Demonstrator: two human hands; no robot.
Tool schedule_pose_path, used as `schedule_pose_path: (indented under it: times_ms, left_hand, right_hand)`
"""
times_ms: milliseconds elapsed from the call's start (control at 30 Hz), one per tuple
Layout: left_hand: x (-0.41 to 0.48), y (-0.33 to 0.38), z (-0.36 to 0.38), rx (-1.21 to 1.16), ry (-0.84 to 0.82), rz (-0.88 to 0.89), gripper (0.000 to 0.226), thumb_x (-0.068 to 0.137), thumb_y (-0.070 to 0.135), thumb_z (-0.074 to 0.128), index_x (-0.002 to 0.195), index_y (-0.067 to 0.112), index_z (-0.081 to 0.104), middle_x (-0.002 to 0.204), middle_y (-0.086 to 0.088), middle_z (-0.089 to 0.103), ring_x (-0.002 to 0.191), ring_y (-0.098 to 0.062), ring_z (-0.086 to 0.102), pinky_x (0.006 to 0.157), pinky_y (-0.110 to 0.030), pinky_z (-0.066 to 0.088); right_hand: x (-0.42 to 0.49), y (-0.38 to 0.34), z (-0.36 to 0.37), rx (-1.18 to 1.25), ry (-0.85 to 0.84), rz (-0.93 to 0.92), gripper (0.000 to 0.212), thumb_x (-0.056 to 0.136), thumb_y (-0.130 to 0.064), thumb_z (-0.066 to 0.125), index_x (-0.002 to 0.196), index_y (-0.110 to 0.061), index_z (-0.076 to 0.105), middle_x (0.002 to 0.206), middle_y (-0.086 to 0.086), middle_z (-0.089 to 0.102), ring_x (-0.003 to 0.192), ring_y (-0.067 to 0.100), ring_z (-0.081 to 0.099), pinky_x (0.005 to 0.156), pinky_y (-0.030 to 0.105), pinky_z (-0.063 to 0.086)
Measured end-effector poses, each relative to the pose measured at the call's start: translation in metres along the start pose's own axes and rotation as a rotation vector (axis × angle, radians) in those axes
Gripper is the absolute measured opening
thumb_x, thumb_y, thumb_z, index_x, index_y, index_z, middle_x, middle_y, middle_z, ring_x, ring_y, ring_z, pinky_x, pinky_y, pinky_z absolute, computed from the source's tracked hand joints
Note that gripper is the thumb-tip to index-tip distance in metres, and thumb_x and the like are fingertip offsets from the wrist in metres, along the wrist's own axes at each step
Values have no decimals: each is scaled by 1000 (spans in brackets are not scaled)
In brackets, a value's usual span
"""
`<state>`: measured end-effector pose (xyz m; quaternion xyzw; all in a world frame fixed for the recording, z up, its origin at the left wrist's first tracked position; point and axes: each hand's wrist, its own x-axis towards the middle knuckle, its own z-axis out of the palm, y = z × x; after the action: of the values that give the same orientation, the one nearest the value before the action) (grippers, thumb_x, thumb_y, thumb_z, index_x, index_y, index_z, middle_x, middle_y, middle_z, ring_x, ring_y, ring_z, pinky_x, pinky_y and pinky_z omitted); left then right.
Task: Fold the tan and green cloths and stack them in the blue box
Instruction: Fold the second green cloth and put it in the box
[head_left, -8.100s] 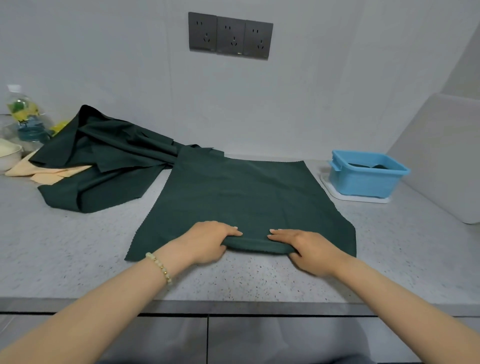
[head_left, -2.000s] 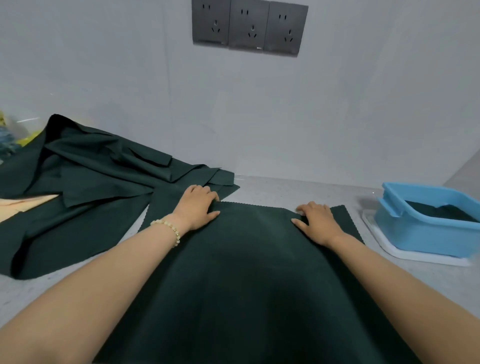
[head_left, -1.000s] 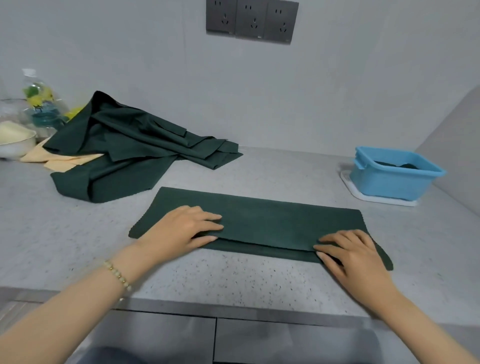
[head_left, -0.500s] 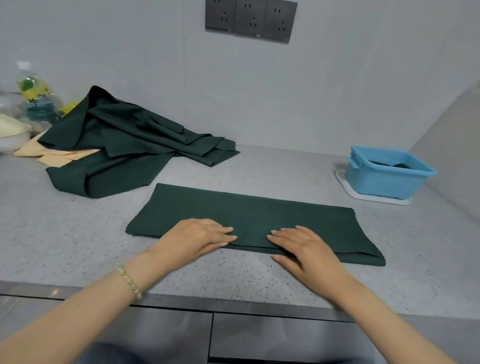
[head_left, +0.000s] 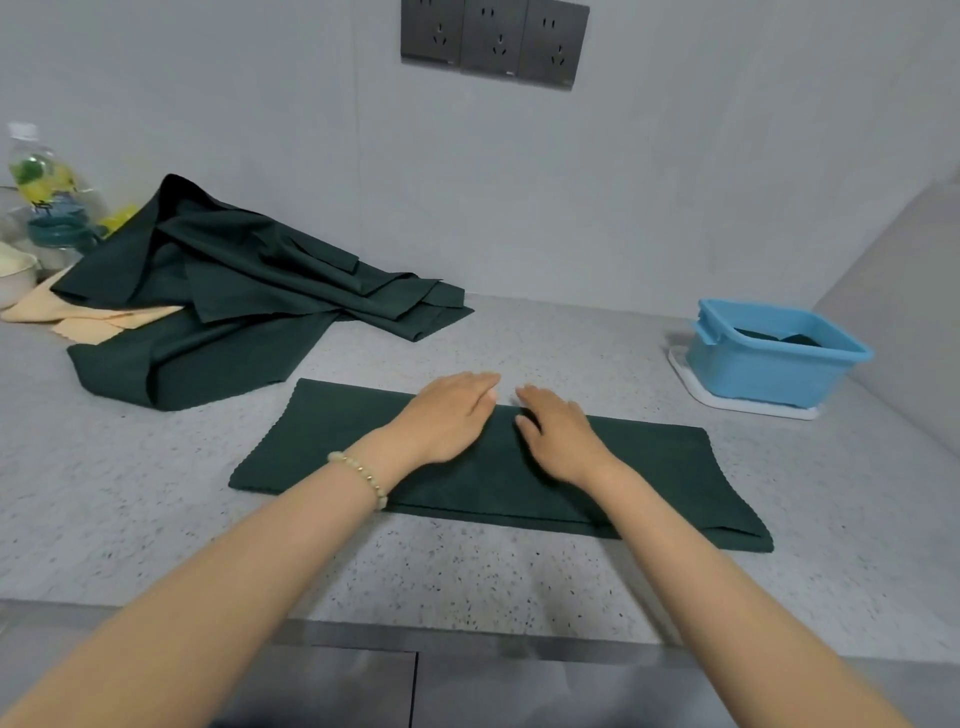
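A dark green cloth (head_left: 670, 473), folded into a long strip, lies flat on the speckled counter in front of me. My left hand (head_left: 452, 415) and my right hand (head_left: 558, 434) rest flat on its middle, side by side, fingers straight and reaching its far edge. A heap of unfolded green cloths (head_left: 234, 296) sits at the back left, with tan cloths (head_left: 98, 317) partly hidden under it. The blue box (head_left: 769, 358) stands at the right on a white tray and holds a folded green cloth (head_left: 779, 338).
A clear drink bottle (head_left: 44, 192) and a white bowl (head_left: 13, 273) stand at the far left by the wall. Sockets (head_left: 493, 41) are on the wall above. The counter's front edge (head_left: 467, 634) runs just below my forearms. A grey panel rises at the right.
Both hands have slid from the near edge of the folded strip to its far edge, still side by side at the middle. The cloth itself stays in place.
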<state>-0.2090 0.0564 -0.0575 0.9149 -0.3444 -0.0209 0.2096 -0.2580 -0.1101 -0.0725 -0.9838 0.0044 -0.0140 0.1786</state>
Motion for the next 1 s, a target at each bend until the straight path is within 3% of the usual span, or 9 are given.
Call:
schedule_pose_path:
  times_ms: [67,167,367,467,833,1000]
  left_hand:
    - [12,2,7,45,-114,-23,48,105,27,19,151,13,19,157,-3,23,144,-16,17,117,-32,9]
    - [16,0,20,122,-215,-77,49,104,23,16,151,12,13,159,-3,16,147,-17,9,119,-37,4]
    - [8,-16,44,199,-188,-84,53,104,33,12,153,18,-5,160,5,-9,147,-11,-9,119,-35,-7]
    - [6,-21,51,222,-114,-74,54,104,36,12,152,21,-5,160,7,-10,146,-10,-9,118,-34,-8]
    - [7,-25,56,236,-87,-80,58,102,46,13,152,25,-7,158,11,-11,146,-7,-11,117,-32,-9]
    - [7,-23,54,222,-97,-60,54,100,51,14,150,39,-5,159,8,-9,146,-10,-10,119,-36,-8]
  right_hand:
    - [6,-7,14,-98,-115,41,53,104,-31,25,152,-13,11,160,3,9,147,18,5,119,38,0]
    - [2,-10,30,-154,-155,66,57,104,-36,17,152,-13,-3,160,2,-7,147,18,-8,118,38,-6]
    - [-8,1,36,-181,-141,108,60,98,-55,12,150,-31,-8,158,-5,-16,144,26,-20,114,47,-15]
    - [-14,18,34,-201,-93,130,59,97,-58,10,150,-37,-6,158,-7,-14,145,26,-18,114,48,-14]
    - [-50,118,-4,-215,18,300,67,95,-60,14,152,-28,-1,159,-6,-5,147,12,-5,119,33,-3]
    - [-56,143,-17,-231,1,405,71,96,-59,13,152,-19,-2,160,-3,-4,147,14,-3,119,35,-1]
